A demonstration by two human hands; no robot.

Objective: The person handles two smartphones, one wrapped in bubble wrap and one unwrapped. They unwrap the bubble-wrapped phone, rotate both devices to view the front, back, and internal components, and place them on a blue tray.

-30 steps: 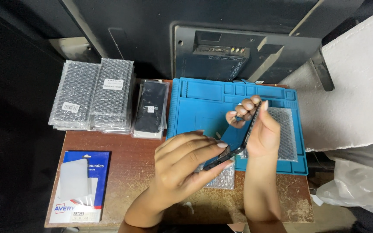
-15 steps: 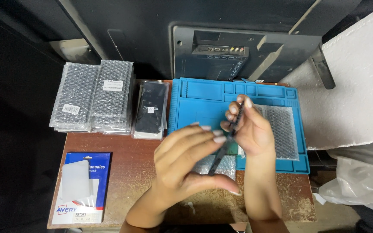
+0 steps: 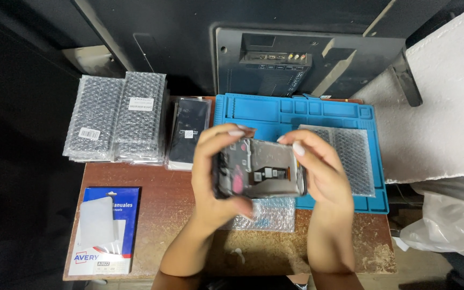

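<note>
Two hands hold a phone screen assembly over a workbench

Both hands grip one phone screen assembly (image 3: pixel 259 174), its bare metal back with a ribbon cable facing up, level above the front edge of a blue repair mat (image 3: pixel 296 115). The left hand (image 3: pixel 216 172) clasps the left end, fingers over the top edge and thumb beneath. The right hand (image 3: pixel 320 174) clasps the right end. A bubble-wrap pouch (image 3: pixel 272 215) lies on the brown table (image 3: pixel 173 215) directly below. Another bubble-wrap pouch (image 3: pixel 353 158) rests on the mat. Stacks of bubble-wrapped parts (image 3: pixel 116 115) sit at far left, a dark boxed screen (image 3: pixel 189 134) just beside them. A blue label packet (image 3: pixel 106 228) lies near the front left corner.
</note>
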